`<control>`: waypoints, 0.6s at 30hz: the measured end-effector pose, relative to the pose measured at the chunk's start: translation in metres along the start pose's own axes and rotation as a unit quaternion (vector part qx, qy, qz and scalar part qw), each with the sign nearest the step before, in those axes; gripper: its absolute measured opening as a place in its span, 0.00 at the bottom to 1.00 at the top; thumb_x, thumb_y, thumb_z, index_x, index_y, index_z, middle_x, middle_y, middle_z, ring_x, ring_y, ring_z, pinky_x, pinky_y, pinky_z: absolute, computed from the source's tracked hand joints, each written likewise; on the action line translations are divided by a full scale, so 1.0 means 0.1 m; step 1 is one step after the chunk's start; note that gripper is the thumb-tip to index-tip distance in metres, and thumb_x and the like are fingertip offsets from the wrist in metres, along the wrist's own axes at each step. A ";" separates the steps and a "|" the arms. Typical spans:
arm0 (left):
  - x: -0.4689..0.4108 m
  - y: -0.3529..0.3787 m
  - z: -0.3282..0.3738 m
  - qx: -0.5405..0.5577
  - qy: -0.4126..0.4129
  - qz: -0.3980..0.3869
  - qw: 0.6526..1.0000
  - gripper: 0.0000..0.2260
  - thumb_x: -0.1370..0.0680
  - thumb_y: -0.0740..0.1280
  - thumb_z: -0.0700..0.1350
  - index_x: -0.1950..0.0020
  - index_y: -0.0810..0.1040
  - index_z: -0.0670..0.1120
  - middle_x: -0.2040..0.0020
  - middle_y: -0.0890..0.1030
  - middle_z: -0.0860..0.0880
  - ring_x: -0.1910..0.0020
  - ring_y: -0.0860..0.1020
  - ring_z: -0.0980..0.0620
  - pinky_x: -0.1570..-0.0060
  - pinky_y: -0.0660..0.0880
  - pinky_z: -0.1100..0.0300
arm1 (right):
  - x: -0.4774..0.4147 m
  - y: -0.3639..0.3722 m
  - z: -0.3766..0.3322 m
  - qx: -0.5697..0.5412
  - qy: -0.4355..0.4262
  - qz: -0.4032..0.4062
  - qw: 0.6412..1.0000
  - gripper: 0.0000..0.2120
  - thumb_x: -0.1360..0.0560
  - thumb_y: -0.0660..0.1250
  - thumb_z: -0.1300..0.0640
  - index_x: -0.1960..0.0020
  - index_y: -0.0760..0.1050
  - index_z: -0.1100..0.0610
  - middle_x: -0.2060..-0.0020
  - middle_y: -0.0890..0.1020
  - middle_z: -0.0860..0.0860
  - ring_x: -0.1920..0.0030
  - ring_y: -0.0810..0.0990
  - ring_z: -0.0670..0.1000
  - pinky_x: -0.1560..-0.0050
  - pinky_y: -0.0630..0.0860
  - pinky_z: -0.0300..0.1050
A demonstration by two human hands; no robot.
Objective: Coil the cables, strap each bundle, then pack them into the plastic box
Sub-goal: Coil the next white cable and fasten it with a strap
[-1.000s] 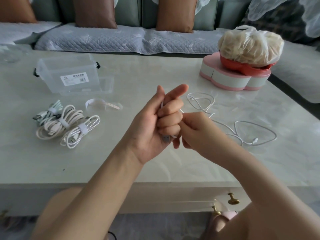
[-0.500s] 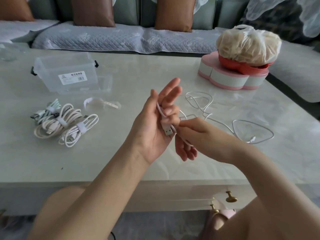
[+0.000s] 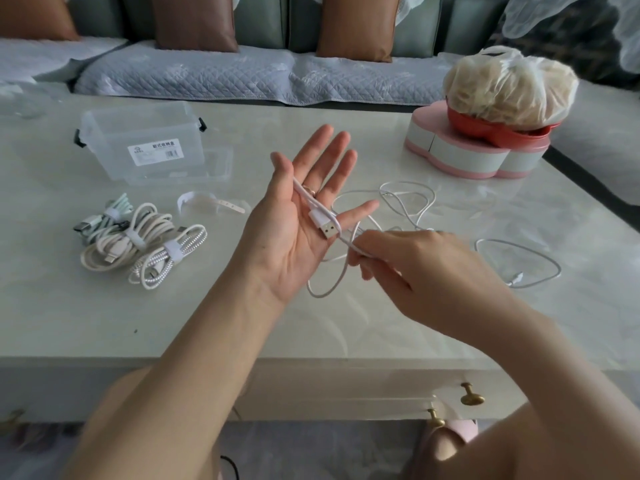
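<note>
My left hand [image 3: 294, 220] is held palm up over the table with its fingers spread. A thin white cable [image 3: 553, 266] runs across that palm from the thumb side, and its USB plug [image 3: 327, 228] lies near the little finger. Just right of the palm, my right hand [image 3: 419, 268] pinches the same cable, and a slack loop hangs under both hands. The remaining cable lies in loose loops on the table to the right. Three strapped cable bundles [image 3: 138, 240] lie at the left. The clear plastic box [image 3: 145, 143] stands open behind them.
A loose white strap [image 3: 207, 204] lies between the bundles and my left hand. The clear lid [image 3: 216, 164] rests by the box. A pink heart-shaped box [image 3: 460, 161] with a filled plastic bag [image 3: 509, 88] stands back right. A sofa runs behind the marble table [image 3: 346, 323].
My left hand has uncurled from a fist into a flat, spread palm, showing the USB plug. My right hand has slid down and right along the cable, drawing out a loop.
</note>
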State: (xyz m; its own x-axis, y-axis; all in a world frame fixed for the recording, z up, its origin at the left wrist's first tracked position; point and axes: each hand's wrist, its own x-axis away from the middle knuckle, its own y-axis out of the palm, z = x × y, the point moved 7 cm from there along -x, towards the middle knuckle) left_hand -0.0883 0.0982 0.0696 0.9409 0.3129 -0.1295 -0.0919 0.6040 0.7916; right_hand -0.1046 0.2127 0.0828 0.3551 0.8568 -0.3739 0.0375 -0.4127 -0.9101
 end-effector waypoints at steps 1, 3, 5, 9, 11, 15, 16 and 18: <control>0.00 0.00 0.03 -0.011 0.006 0.006 1.000 0.23 0.18 0.45 0.55 0.33 0.70 0.47 0.38 0.78 0.51 0.39 0.76 0.54 0.44 0.73 0.38 | -0.01 -0.03 -0.01 0.003 -0.008 0.018 1.000 0.10 0.23 0.56 0.53 0.52 0.76 0.48 0.64 0.80 0.39 0.68 0.79 0.50 0.72 0.74 0.47; 0.00 0.00 0.09 -0.022 0.018 0.018 0.999 0.21 0.18 0.48 0.53 0.29 0.66 0.47 0.34 0.74 0.51 0.38 0.75 0.54 0.45 0.74 0.38 | -0.03 -0.08 -0.04 -0.003 -0.026 0.043 0.999 0.13 0.22 0.54 0.50 0.51 0.76 0.50 0.63 0.81 0.41 0.68 0.79 0.52 0.74 0.74 0.48; 0.01 0.00 0.11 -0.054 0.028 0.021 0.998 0.18 0.17 0.50 0.48 0.27 0.64 0.47 0.31 0.72 0.50 0.40 0.77 0.54 0.45 0.75 0.39 | -0.03 -0.10 -0.07 0.004 -0.034 0.051 0.998 0.13 0.22 0.54 0.50 0.51 0.77 0.51 0.62 0.82 0.43 0.70 0.78 0.52 0.75 0.73 0.47; 0.02 0.03 0.15 -0.130 0.051 -0.002 0.990 0.20 0.18 0.52 0.40 0.25 0.59 0.50 0.30 0.71 0.51 0.43 0.79 0.54 0.43 0.74 0.42 | -0.02 -0.04 -0.06 -0.009 -0.007 0.023 1.000 0.08 0.26 0.61 0.52 0.48 0.75 0.47 0.64 0.79 0.41 0.72 0.68 0.42 0.74 0.64 0.35; 0.03 0.05 0.16 -0.192 0.055 -0.017 0.980 0.23 0.18 0.52 0.36 0.24 0.57 0.51 0.29 0.70 0.52 0.43 0.79 0.54 0.40 0.72 0.42 | -0.02 -0.04 -0.06 -0.006 -0.006 0.016 1.000 0.10 0.28 0.61 0.53 0.47 0.75 0.46 0.63 0.79 0.40 0.72 0.68 0.41 0.74 0.65 0.37; 0.06 0.06 0.15 -0.395 0.060 -0.039 0.916 0.27 0.19 0.50 0.31 0.25 0.54 0.53 0.28 0.67 0.54 0.43 0.78 0.55 0.34 0.67 0.43 | -0.02 -0.11 -0.06 0.007 -0.009 0.059 0.998 0.11 0.27 0.59 0.56 0.48 0.76 0.49 0.62 0.80 0.40 0.69 0.75 0.46 0.73 0.71 0.43; 0.07 0.06 0.14 -0.430 0.056 -0.043 0.900 0.27 0.19 0.49 0.30 0.24 0.53 0.54 0.29 0.67 0.54 0.43 0.78 0.55 0.34 0.67 0.44 | -0.02 -0.14 -0.04 0.020 -0.001 0.076 0.997 0.10 0.28 0.59 0.57 0.49 0.76 0.50 0.63 0.79 0.40 0.70 0.74 0.46 0.72 0.71 0.42; 0.07 0.05 0.10 -0.484 0.044 -0.054 0.872 0.29 0.19 0.49 0.30 0.24 0.52 0.55 0.29 0.68 0.55 0.43 0.78 0.56 0.34 0.69 0.48 | -0.01 -0.18 0.00 0.028 0.008 0.092 0.995 0.10 0.28 0.61 0.58 0.49 0.75 0.50 0.65 0.76 0.39 0.68 0.69 0.43 0.66 0.68 0.40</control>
State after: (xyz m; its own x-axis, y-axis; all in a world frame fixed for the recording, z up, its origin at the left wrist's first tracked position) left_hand -0.0788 0.0963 0.0783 0.9365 0.2447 -0.2513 -0.2763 0.9560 -0.0985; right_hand -0.1059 0.2188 0.0993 0.3652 0.7633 -0.5329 -0.0813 -0.5441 -0.8351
